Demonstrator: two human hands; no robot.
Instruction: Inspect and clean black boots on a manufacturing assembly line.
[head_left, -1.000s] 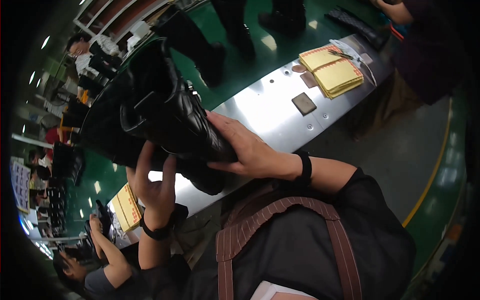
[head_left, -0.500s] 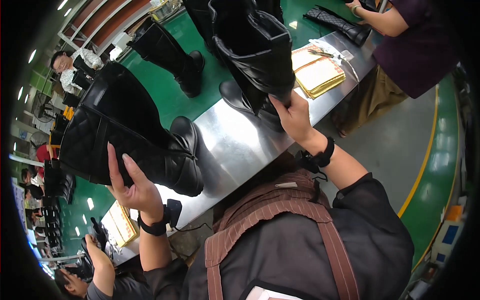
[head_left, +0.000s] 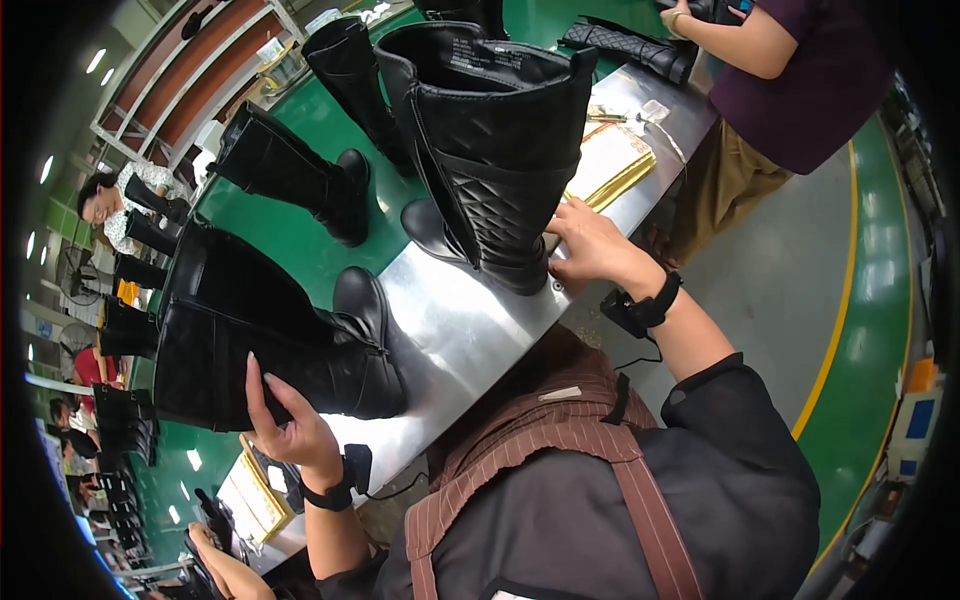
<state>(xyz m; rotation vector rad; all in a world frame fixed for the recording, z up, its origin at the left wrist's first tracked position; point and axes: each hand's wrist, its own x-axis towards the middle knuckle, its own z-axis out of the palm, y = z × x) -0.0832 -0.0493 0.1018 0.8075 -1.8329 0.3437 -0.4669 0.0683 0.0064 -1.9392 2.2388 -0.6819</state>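
The twelve-o'clock boot (head_left: 495, 195) now bares its quilting, seemingly borne by the worktop (head_left: 450, 325); the right hand (head_left: 598, 245), half-curled, touches its heel. The left hand (head_left: 292, 437) spreads fingers against the nine-o'clock boot (head_left: 285, 335); neither hold is certain.

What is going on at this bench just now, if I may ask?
A person is handling two tall black boots at a metal bench. The left grip has its fingers against the shaft of the left boot, which leans to the left. The right grip is at the lower part of the quilted right boot, which stands on the bench; how firmly it holds is unclear. More black boots stand beyond, and a yellow stack lies past the quilted one.
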